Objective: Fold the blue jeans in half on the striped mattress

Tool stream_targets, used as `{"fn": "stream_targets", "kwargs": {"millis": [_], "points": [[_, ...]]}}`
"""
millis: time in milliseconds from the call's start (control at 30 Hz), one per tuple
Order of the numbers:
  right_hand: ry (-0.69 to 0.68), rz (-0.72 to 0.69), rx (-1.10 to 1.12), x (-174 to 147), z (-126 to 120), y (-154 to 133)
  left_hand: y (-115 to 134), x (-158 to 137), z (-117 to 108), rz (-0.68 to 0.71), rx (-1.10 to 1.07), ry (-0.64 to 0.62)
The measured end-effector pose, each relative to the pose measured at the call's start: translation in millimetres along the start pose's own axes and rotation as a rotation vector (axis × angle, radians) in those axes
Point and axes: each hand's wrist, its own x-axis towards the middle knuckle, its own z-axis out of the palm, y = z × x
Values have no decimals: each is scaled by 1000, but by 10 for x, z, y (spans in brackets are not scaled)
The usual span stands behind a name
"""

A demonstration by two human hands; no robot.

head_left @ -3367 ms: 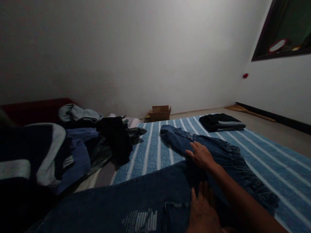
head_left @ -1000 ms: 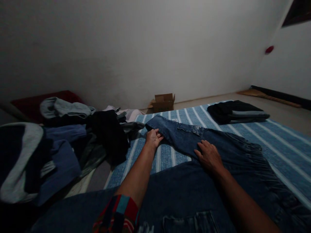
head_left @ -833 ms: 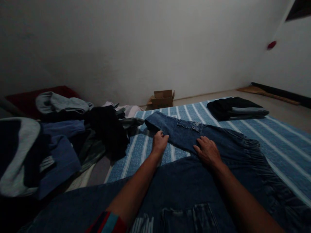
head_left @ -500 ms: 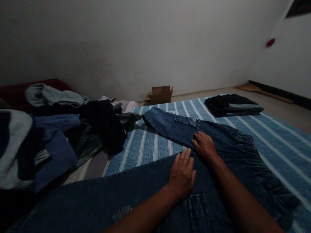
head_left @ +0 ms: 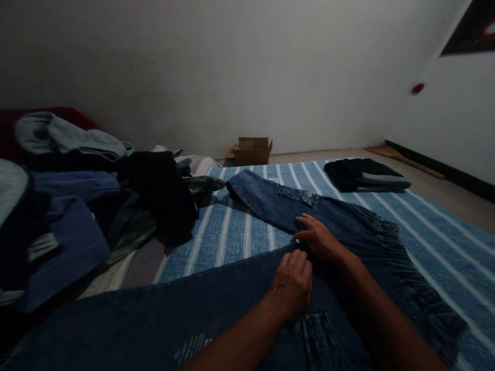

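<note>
A pair of dark blue jeans lies spread out, its gathered elastic waist to the right and its legs parted toward the left. Curled into the denim near the crotch, my left hand is closed on the edge of the nearer leg. Just beyond it, my right hand bends its fingers around the fabric at the crotch seam, thumb side partly hidden. A patch pocket shows on each leg, and a pale distressed print marks the nearer one.
Beneath the jeans is a blue-and-white striped bed cover. A heap of loose clothes lies at the left. Folded dark clothes rest at the back right. An open cardboard box stands by the wall.
Both hands have gone from lying flat on the jeans to curling their fingers into the denim near the crotch. The view has shifted slightly.
</note>
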Motion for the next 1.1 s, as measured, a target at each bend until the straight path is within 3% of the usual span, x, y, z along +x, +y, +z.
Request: {"fn": "stream_targets", "kwargs": {"millis": [133,400,700,1100], "points": [[-182,90,-90,-8,-131,-115,-2,8,13,-10,-5,-16],[-296,84,-337,177,-434,-339,1,-1,23,-2,0,-33],[-192,205,-444,178,-262,-390,12,-2,27,-37,-39,-62],[-18,311,-402,86,-128,-382,-42,36,13,-96,-92,-173]]}}
